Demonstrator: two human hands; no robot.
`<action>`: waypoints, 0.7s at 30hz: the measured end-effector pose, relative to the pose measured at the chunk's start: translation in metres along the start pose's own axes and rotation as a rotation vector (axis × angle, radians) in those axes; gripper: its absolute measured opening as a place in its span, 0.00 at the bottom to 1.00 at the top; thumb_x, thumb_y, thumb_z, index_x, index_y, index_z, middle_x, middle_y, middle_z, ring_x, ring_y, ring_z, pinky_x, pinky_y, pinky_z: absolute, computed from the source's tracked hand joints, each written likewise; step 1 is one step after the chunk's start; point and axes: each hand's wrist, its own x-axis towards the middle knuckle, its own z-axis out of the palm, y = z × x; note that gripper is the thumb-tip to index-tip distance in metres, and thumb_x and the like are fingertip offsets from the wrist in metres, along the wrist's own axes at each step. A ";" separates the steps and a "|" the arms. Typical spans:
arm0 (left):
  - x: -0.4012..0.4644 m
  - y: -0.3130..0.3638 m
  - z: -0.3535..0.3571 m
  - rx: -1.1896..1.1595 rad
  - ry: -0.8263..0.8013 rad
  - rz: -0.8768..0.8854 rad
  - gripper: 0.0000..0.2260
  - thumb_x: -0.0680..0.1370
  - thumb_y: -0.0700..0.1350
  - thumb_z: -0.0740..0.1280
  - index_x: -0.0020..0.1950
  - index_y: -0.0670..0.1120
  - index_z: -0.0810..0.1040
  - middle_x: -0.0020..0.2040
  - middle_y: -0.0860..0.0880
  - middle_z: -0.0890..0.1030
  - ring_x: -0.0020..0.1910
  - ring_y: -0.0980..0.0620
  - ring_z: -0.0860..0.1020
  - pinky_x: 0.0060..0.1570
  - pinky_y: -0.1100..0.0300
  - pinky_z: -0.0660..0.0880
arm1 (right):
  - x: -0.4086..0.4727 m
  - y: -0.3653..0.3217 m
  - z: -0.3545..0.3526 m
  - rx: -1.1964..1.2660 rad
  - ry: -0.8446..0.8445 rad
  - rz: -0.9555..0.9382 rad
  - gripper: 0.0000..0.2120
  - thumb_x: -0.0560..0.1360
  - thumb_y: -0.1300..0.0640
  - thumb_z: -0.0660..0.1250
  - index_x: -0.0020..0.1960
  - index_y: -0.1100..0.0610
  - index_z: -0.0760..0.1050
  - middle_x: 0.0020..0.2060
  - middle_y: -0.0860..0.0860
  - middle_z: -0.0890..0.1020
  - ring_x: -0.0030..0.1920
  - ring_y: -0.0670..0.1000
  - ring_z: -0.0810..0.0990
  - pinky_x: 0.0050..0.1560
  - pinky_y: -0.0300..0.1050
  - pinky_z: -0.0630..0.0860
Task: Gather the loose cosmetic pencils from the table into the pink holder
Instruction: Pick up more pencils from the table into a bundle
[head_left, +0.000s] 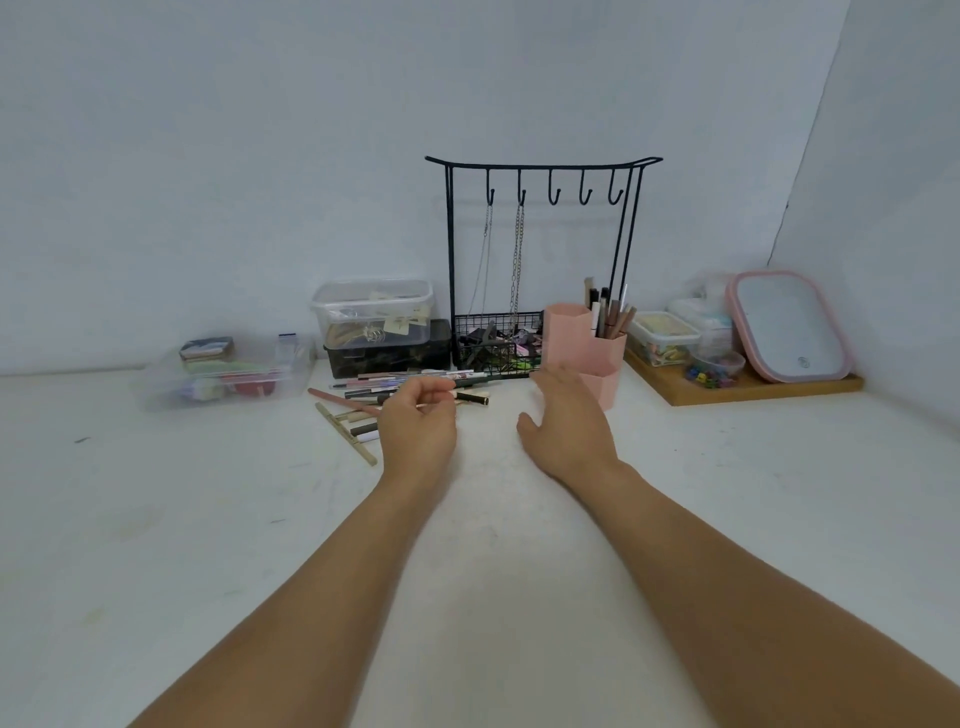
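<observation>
Several loose cosmetic pencils (358, 402) lie in a pile on the white table (208, 519), left of centre. My left hand (418, 423) is at the pile's right end, its fingers curled, and pinches a dark pencil (475, 383) that sticks out to the right. The pink holder (569, 332), made of hexagonal cups, stands to the right with several pencils (610, 312) upright in its back cup. My right hand (566, 418) hovers just in front of the holder, fingers straight and empty, hiding part of its lowest cup.
A black wire jewellery stand (540, 171) with hanging chains and a basket stands behind the pile. Stacked boxes (374, 317) and a clear tub (223, 376) sit to the left. A wooden tray (753, 389) with small containers and a pink mirror (789, 325) is on the right.
</observation>
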 end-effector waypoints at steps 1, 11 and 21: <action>0.003 0.005 -0.005 0.023 0.003 0.003 0.12 0.78 0.34 0.66 0.47 0.51 0.82 0.43 0.49 0.82 0.42 0.53 0.79 0.50 0.48 0.80 | -0.002 -0.003 0.002 0.057 0.004 -0.014 0.21 0.76 0.54 0.68 0.68 0.58 0.74 0.65 0.53 0.76 0.67 0.55 0.72 0.66 0.48 0.70; 0.041 0.026 -0.068 0.228 -0.065 -0.049 0.06 0.76 0.39 0.67 0.46 0.47 0.83 0.41 0.48 0.83 0.42 0.46 0.84 0.51 0.48 0.83 | -0.002 -0.022 0.015 -0.006 -0.208 -0.067 0.21 0.80 0.53 0.63 0.72 0.54 0.69 0.62 0.53 0.77 0.58 0.54 0.78 0.60 0.51 0.75; 0.052 -0.015 -0.088 0.137 0.008 0.069 0.06 0.79 0.35 0.67 0.49 0.45 0.81 0.27 0.51 0.77 0.35 0.54 0.86 0.37 0.68 0.75 | 0.037 -0.041 0.044 -0.001 -0.155 -0.142 0.21 0.78 0.51 0.65 0.69 0.55 0.72 0.62 0.53 0.74 0.63 0.55 0.71 0.61 0.53 0.74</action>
